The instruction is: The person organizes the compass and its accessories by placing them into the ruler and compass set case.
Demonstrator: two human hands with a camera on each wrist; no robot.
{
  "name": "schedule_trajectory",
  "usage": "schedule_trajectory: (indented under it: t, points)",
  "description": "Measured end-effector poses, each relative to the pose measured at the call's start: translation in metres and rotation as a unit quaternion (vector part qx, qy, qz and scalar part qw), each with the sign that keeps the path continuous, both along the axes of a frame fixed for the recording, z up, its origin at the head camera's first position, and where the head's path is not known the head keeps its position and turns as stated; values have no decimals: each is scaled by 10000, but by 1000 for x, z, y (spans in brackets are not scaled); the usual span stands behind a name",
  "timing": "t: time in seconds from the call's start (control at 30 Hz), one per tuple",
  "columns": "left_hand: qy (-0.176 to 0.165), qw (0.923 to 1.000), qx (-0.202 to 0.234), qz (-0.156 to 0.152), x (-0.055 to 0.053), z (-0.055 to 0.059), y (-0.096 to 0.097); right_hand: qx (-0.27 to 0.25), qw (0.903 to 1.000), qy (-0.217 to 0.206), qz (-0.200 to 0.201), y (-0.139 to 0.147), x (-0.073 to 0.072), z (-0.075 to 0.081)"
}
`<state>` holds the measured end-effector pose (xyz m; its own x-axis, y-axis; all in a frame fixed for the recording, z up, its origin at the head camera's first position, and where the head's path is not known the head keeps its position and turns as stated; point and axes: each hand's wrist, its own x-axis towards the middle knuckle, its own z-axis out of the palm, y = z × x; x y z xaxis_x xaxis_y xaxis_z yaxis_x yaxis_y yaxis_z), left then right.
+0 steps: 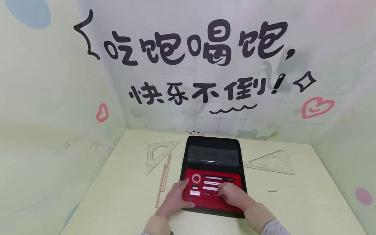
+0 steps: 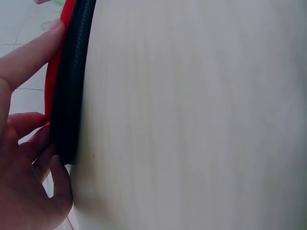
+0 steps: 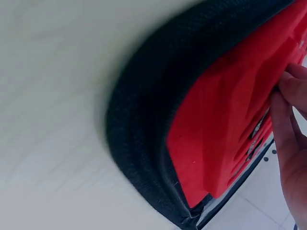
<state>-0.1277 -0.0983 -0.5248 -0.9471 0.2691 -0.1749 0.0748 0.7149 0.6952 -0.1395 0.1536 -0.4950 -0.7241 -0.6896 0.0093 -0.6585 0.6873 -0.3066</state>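
Observation:
A black zip case (image 1: 212,140) lies unfolded, with a red tray (image 1: 205,205) in its near half. My left hand (image 1: 176,197) holds the case's near-left corner, thumb along the front and fingers at the side; in the left wrist view curled fingers touch the black edge (image 2: 72,86). My right hand (image 1: 235,195) is over the tray's right part. Its thumb and forefinger pinch a small dark piece, mostly hidden by the fingertips (image 3: 278,103). Slots hold a round white ring (image 1: 196,178), a sharpener (image 1: 195,187), a white eraser (image 1: 195,193), a black-and-silver tool (image 1: 218,178) and silver compass-like tools (image 1: 210,188).
Left of the case lie a clear set square with a protractor cut-out (image 1: 152,156) and several wooden pencils (image 1: 161,189). Another clear set square (image 1: 276,163) touches the case's right side. A small metal piece (image 1: 272,191) lies farther right. Printed walls (image 1: 191,120) enclose the table.

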Motion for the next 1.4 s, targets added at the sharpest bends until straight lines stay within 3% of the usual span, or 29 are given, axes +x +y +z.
schedule_trajectory:
  t: [0.2,0.3,0.4,0.47,0.57,0.63,0.7,0.8,0.87,0.97,1.4]
  points:
    - [17,10000,-65,-18,-1,1,0,33,9999,38,-161,-1,4,-1]
    - [-6,10000,-66,-19,0,0,0,-172,9987,-37,-470,4,7,-2]
    - [5,10000,-53,-22,0,0,0,-527,9941,337,-892,20,9,-3]
    - [35,10000,-45,-14,0,0,0,-781,9851,891,-1249,38,9,-4]
    - [51,10000,-32,-29,-1,-1,1,-1021,9635,1714,-1787,73,9,-4]
    - [53,10000,-41,-55,-1,-2,1,-961,9516,1940,-2181,97,12,-3]
    - [40,10000,-46,-61,-1,-2,1,-725,9488,1755,-2524,119,16,-1]
    - [36,10000,-63,-30,0,-2,1,-161,9523,992,-2881,143,21,0]
    - [48,10000,-66,-13,0,-2,1,95,9549,500,-2926,154,24,-1]
    - [55,10000,-74,-11,1,-2,0,181,9577,141,-2870,162,26,-6]
    - [-8,10000,-15,14,1,-3,1,-185,9433,294,-3302,162,27,-18]
